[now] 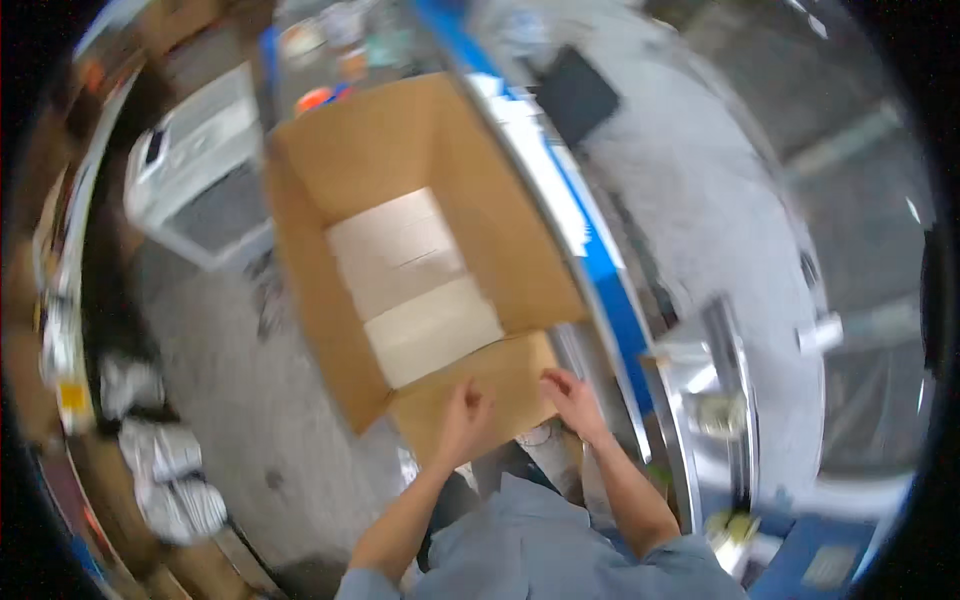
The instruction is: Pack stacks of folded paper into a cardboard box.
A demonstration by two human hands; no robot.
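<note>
A large brown cardboard box (500, 220) stands open in front of me, its near flap (510, 380) folded out toward my body. Flat pale cartons or panels (435, 330) cover its bottom. My left hand (467, 420) is over the near flap with its fingers curled closed; whether anything is pinched in them is hidden. At the right edge of that flap, my right hand (572, 403) has its thumb and fingers drawn together on the cardboard. Motion blur softens both hands.
Close along the box's right side runs a blue-edged table (610, 300) with white sheets on it. A white boxy appliance (200, 170) stands left of the box. Shelving (80, 250) lines the far left, with plastic-wrapped bundles (175, 485) below. Metal framing (700, 420) is near my right elbow.
</note>
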